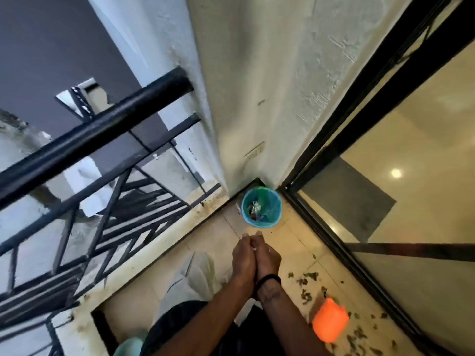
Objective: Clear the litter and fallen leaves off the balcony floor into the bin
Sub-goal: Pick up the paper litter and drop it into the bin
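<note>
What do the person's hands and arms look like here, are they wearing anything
Both forearms are bare, with no sleeves or gloves showing. The left hand carries nothing on its wrist that can be seen. The right hand has a thin black band round the wrist. Just below that band, a faint dark marking shows on the forearm, too blurred to read.

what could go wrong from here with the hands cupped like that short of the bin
1. The left hand and right hand are pressed together short of the blue bin; anything they hold may drop on the floor tiles.
2. Leaves beside the orange object remain uncollected and could scatter.
</note>
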{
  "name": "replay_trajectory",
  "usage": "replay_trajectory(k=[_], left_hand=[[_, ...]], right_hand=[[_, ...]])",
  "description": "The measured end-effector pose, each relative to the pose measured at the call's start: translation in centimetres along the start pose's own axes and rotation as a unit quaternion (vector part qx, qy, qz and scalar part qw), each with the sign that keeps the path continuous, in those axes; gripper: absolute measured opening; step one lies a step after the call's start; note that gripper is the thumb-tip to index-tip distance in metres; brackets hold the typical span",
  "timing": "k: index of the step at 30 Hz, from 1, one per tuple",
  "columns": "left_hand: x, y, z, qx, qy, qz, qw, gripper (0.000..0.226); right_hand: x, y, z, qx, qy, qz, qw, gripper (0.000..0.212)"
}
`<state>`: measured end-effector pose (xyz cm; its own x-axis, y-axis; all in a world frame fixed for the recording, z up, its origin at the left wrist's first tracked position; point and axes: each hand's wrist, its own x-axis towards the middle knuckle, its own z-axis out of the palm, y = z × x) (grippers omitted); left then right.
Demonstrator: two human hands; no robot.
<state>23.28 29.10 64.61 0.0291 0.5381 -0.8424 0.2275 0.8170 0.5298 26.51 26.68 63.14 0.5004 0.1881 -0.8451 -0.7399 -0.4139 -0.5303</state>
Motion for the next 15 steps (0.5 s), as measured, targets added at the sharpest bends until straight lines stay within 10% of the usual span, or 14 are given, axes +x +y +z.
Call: replay_trajectory(k=[15], left_hand=[[27.9,0.2,9.6,0.171,-0.131,-0.064,0.974,0.028]], right_hand=[[27.2,1.5,7.0,0.414,0.094,0.079,0.902,0.055]])
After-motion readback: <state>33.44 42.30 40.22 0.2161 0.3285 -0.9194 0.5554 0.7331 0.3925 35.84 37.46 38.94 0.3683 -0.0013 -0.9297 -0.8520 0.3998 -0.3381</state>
